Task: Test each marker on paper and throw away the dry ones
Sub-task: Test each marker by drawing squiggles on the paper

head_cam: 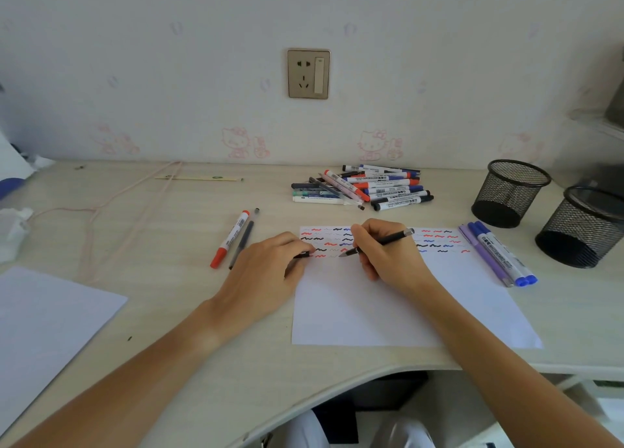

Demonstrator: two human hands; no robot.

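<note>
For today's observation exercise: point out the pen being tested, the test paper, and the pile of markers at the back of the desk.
pen [388, 241], head view, middle of its black barrel beside the right hand.
test paper [364, 312], head view, bare white lower part.
pile of markers [388, 188], head view, a white barrel mid-pile.

Home desk [175, 245], cartoon wallpaper [236, 142]

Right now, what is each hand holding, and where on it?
Right hand grips a black pen low on the barrel, just behind the tip, which is at the paper. Left hand pinches a small black piece, probably the cap; mostly hidden.
</note>
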